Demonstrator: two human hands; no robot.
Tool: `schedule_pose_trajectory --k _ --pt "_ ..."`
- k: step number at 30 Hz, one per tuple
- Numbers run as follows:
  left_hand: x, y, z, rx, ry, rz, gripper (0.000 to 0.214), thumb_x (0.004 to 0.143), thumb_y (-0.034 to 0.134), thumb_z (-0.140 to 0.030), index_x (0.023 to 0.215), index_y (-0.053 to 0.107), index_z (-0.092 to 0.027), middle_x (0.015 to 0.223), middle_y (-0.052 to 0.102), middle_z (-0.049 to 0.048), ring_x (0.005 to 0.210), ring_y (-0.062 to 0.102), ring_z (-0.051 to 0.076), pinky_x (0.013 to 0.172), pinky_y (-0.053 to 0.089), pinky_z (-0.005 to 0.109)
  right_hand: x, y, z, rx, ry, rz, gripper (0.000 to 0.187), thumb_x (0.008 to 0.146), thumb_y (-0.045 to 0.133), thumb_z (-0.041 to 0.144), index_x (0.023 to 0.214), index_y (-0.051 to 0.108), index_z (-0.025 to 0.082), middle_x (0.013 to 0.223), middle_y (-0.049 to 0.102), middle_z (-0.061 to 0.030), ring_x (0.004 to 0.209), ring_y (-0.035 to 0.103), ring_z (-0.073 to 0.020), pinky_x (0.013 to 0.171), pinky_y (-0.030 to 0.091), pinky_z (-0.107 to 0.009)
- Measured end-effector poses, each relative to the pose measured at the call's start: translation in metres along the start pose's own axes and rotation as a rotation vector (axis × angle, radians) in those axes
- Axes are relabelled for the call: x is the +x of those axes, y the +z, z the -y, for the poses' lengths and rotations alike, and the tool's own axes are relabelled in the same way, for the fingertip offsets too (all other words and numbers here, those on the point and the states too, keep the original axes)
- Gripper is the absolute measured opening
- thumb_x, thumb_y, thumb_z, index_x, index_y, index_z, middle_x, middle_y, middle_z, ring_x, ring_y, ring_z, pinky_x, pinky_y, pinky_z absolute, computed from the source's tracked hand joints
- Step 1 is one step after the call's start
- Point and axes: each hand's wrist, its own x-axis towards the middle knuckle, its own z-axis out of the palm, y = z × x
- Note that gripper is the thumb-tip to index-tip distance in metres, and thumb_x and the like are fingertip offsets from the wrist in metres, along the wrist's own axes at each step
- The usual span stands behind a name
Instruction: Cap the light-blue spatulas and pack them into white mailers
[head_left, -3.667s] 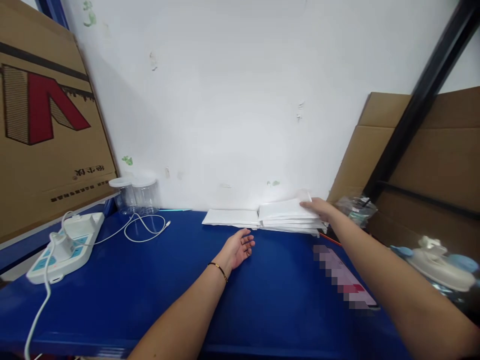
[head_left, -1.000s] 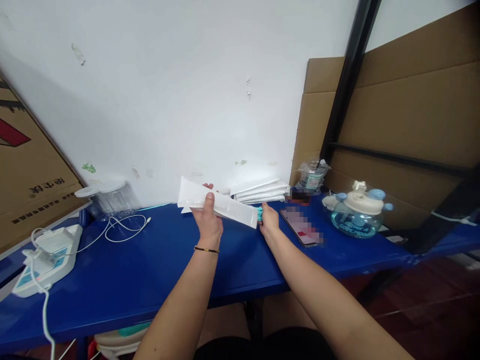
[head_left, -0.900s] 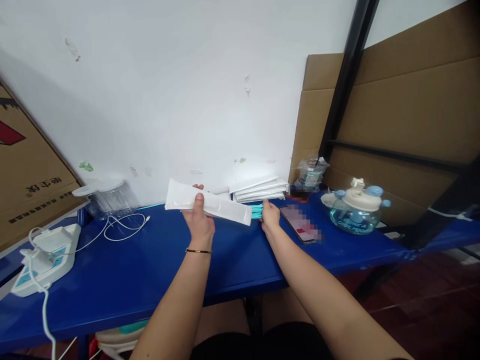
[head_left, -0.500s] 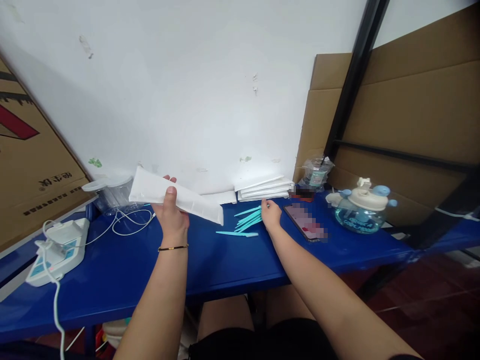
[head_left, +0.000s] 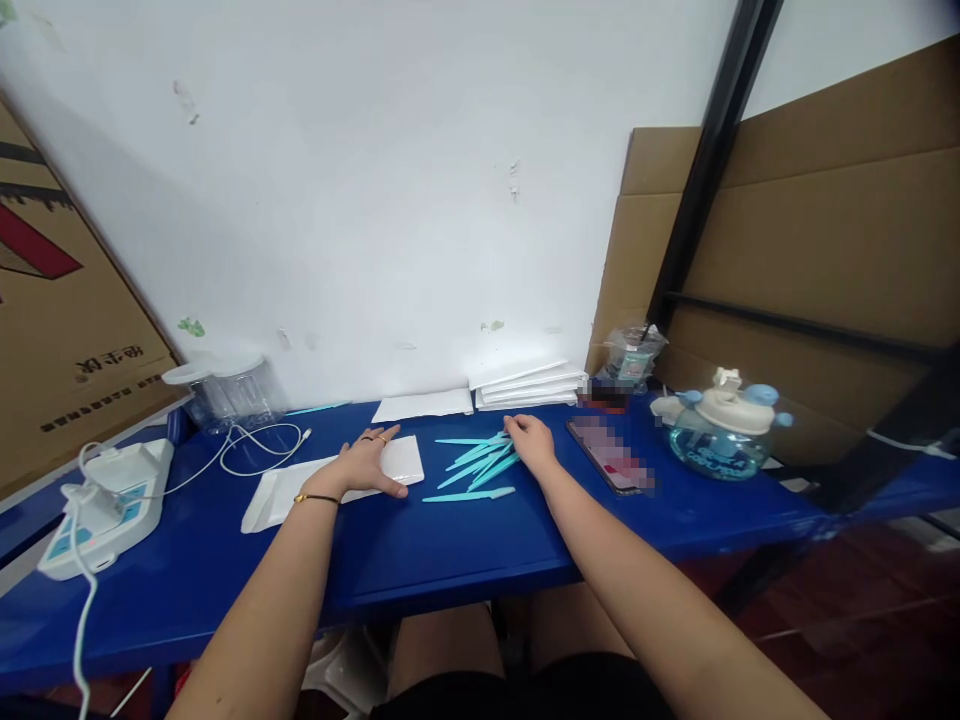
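A long white packet (head_left: 405, 461) lies slantwise on the blue table, with my left hand (head_left: 365, 467) resting flat on it, fingers spread and thumb out to the right. To the right is a loose fan of slim turquoise plastic sticks (head_left: 484, 462), tapered at one end; their exact kind is unclear. My right hand (head_left: 530, 443) is at the far right end of this fan, thumb and fingers pinched together on a stick's end. One separate turquoise stick (head_left: 469, 495) lies in front of the fan. Behind, another white packet (head_left: 424, 403) lies against the wall beside a stack of white packets (head_left: 529, 385).
A phone (head_left: 609, 455) lies right of my right hand, near a drink bottle (head_left: 724, 430) and a plastic-wrapped cup (head_left: 630, 358). At left are clear containers (head_left: 238, 392), a white cable (head_left: 262, 470) and a power strip (head_left: 112, 510). Cardboard (head_left: 810, 220) stands at right.
My left hand has lowered the white packet to the table and opened out flat on it. My right hand has shifted slightly, and the turquoise sticks are spread more widely.
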Motion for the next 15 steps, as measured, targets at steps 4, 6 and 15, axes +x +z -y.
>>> schedule_pose_trajectory --k 4,6,15 --pt "-0.003 0.011 -0.048 -0.131 0.218 -0.106 0.105 0.063 0.049 -0.076 0.145 0.012 -0.023 0.153 0.007 0.0101 0.139 0.004 0.031 0.11 0.015 0.047 -0.001 -0.004 0.0 0.374 0.175 0.047 0.042 0.08 0.041 0.049 0.074 0.07 0.019 0.078 0.071 -0.0052 0.075 0.064 -0.0196 0.068 0.045 -0.028" --pt "0.0 0.022 -0.079 -0.138 0.336 -0.033 0.108 0.062 0.047 -0.079 0.146 0.006 -0.025 0.153 0.001 0.0084 0.139 -0.002 0.031 0.111 0.011 0.048 -0.001 -0.01 -0.001 0.487 0.228 0.081 0.045 0.082 0.039 0.048 0.082 0.07 0.015 0.083 0.072 -0.009 0.08 0.066 -0.0212 0.075 0.047 -0.03" --pt "0.041 0.059 -0.13 -0.049 0.324 -0.045 0.093 0.072 0.031 -0.078 0.145 0.01 -0.024 0.152 0.008 0.0106 0.139 0.0 0.032 0.107 0.006 0.059 -0.03 -0.042 -0.012 -0.352 -0.29 0.553 0.059 0.09 0.029 0.051 0.142 0.029 0.024 0.15 0.02 -0.0029 0.139 0.011 -0.0231 0.112 0.01 -0.046"
